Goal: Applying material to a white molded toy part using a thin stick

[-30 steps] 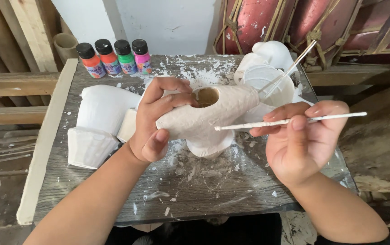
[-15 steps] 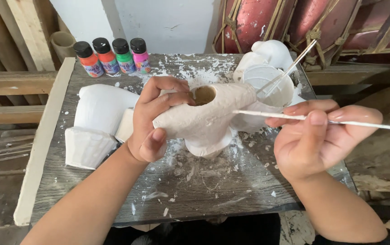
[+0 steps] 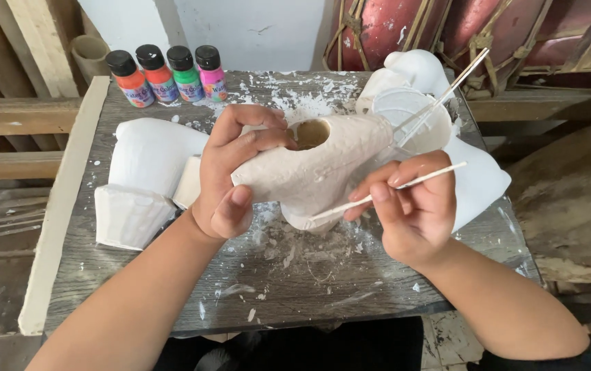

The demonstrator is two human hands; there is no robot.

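Grey plank table (image 3: 137, 302), plaster-flecked, four paint bottles (image 3: 166, 74) upper left. Left hand (image 3: 230, 175) wraps a pale clay figure (image 3: 323, 168) held above frame centre; right hand (image 3: 412, 206) pinches a thin stick (image 3: 391, 189), tip touching the figure's underside. Risk: pressing hard could snap the stick or gouge the clay.

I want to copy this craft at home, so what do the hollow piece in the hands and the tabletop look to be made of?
The hollow piece looks like plaster or unfired clay: matte, off-white, rough and pitted, with a beige inside at its round hole. White chips lie beneath it. The tabletop looks like grey, weathered wood or a wood-look board, with visible grain lines; which one is unclear.
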